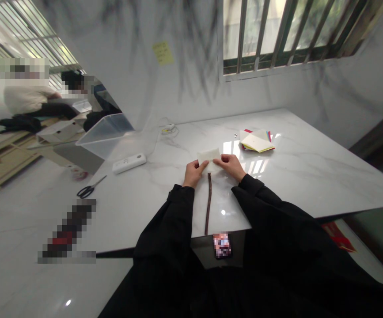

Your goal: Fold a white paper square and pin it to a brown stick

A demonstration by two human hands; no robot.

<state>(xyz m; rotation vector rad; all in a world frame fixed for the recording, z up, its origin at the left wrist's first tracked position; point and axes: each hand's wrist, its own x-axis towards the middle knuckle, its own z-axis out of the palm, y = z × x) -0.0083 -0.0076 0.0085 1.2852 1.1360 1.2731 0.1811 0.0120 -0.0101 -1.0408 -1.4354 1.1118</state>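
Left hand [194,172] and right hand [230,166]: fingers pinching white paper sheet [209,157] at its near edge | sheet lying mid-surface [310,176], seemingly one fold begun | dark strip [208,203] lying just nearer | coloured paper stack [256,141] waiting far right.

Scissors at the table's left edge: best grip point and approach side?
Take the scissors by the black handle loops, which lie at the end nearest the table edge, blades pointing inward toward the white remote. Probably come from above on the left side; they lie flat, with both hands busy on the white paper.
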